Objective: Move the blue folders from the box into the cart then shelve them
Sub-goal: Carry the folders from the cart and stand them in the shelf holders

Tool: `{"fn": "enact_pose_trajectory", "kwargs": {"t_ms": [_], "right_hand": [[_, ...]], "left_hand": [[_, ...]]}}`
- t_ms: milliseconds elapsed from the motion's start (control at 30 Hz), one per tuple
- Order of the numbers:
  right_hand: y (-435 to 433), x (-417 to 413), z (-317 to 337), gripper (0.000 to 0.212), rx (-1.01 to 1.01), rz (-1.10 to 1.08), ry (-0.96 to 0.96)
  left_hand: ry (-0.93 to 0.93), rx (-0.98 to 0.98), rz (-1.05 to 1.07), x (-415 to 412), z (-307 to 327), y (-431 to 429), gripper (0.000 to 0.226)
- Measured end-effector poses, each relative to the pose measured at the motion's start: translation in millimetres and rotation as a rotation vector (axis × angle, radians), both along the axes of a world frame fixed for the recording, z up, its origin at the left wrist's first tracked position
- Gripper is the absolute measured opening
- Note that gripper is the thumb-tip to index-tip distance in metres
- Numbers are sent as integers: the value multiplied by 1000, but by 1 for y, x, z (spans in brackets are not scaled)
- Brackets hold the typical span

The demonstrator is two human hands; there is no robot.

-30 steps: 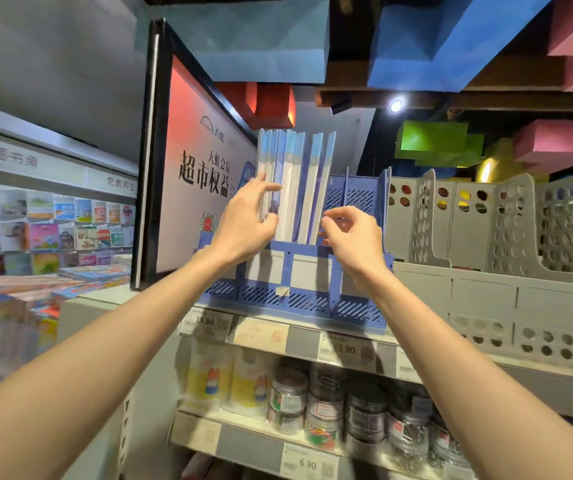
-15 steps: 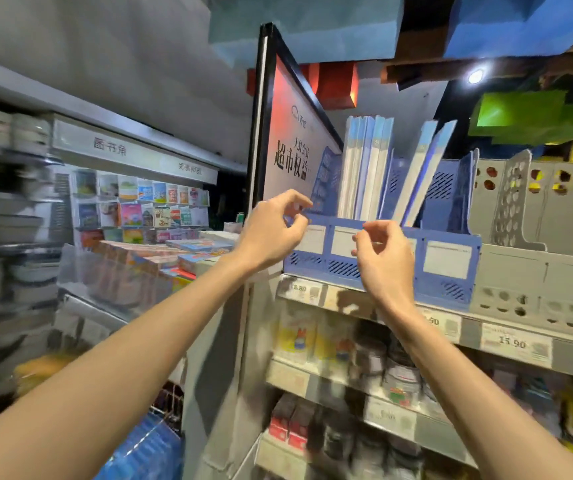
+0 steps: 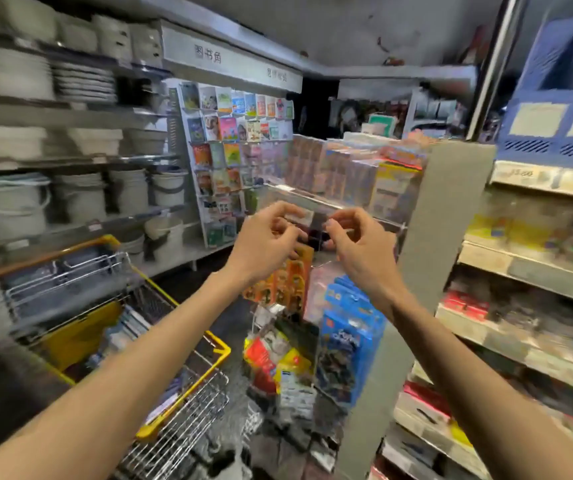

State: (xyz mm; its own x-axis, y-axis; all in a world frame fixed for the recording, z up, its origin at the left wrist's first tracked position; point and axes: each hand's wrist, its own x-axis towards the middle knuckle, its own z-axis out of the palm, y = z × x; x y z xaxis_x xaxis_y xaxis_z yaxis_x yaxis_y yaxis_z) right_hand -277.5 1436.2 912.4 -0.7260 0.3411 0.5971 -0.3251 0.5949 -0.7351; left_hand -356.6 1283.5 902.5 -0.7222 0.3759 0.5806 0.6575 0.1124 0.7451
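Hands drawn back from the shelf: the left hand [image 3: 264, 244] and right hand [image 3: 359, 249] now hang in mid-air side by side, close but apart. Each grip is loosely curled, thumb near forefinger, and holds nothing, where half a second earlier both were at the front of the blue perforated plastic file rack [image 3: 551, 133]. The view has swung left and down since then, so the rack sits on its shelf at the upper right edge. The blue folders that stood upright in it a moment ago are cut off or lost in blur and cannot be made out. The wire shopping cart with a yellow rim [image 3: 222, 346], barely seen earlier, now fills the lower left beneath the left forearm. It carries a yellow bag [image 3: 81, 334] and blurred blue-and-white flat items [image 3: 129, 323]; whether these are folders cannot be told. White plastic buckets [image 3: 8, 206] line the shelves at left.
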Motion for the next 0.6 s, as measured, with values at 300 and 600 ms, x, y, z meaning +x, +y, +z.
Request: {"fn": "enact_pose_trajectory", "kwargs": {"t_ms": [300,600], "right_hand": [[-165,-78,-154,13,52,275,-442],[-233,-187,-275,12,47,381,-722]], "left_hand": [[-313,-142,305,-47,-166,-180,21],[-484,-437,466,-125,-269,-256,19]]}}
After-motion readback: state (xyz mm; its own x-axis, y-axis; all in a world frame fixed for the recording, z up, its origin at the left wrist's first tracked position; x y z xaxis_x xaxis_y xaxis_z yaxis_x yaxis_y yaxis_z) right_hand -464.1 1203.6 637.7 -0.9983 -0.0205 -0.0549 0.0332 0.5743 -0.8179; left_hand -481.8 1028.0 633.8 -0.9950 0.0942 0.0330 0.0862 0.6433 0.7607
